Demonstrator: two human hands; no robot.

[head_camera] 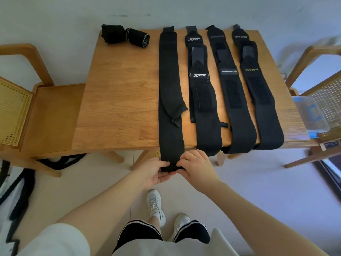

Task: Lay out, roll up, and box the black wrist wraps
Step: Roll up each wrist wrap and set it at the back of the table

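Spanning wooden table (120,89): four unrolled wraps (170,89).

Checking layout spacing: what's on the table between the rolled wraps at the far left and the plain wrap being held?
Nothing: in the head view, only bare table lies between the rolled wraps and the plain wrap, whose hanging end both hands pinch.

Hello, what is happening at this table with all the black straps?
A person is working on black wrist wraps at a wooden table. Four pairs lie stretched out side by side, their near ends hanging over the table edge. Both hands, the left hand and the right hand, pinch the hanging end of the plain wrap, apparently starting to roll it. Two rolled wraps sit at the far left corner. A clear plastic box waits on the chair to the right.
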